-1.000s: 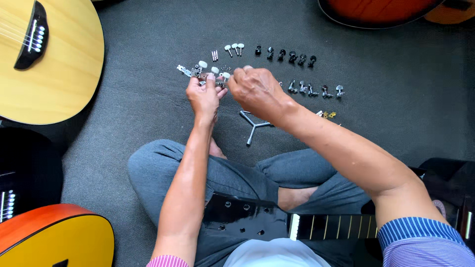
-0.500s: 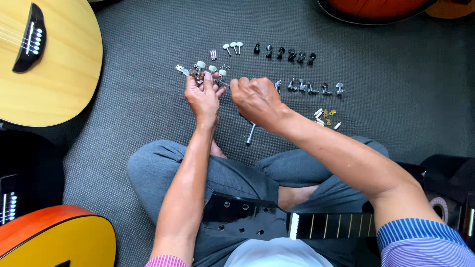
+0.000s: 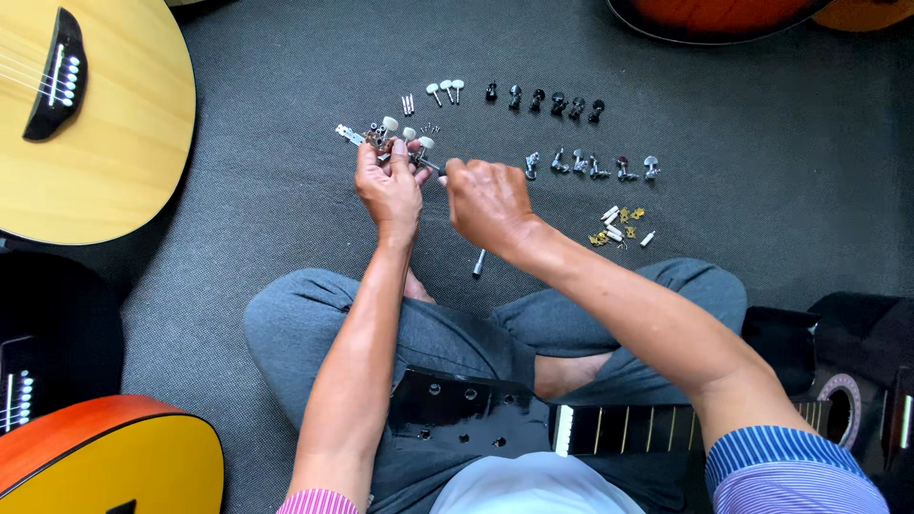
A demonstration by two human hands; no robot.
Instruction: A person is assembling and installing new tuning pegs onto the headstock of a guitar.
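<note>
The left hand point(image 3: 388, 187) gripped a tuner strip with white buttons point(image 3: 386, 135), held just above the grey floor point(image 3: 762, 171) and beyond the black headstock point(image 3: 464, 416) lying across the lap. The right hand point(image 3: 487, 198), curled narrow, pinched what looked like a thin tool against the strip. The step appeared to be work on 1 fitting, calling for fine, steady fingers. Both forearms reached forward from the headstock, wrists bent down. A row of 5 chrome tuners point(image 3: 590, 167) lay right of the strip.
</note>
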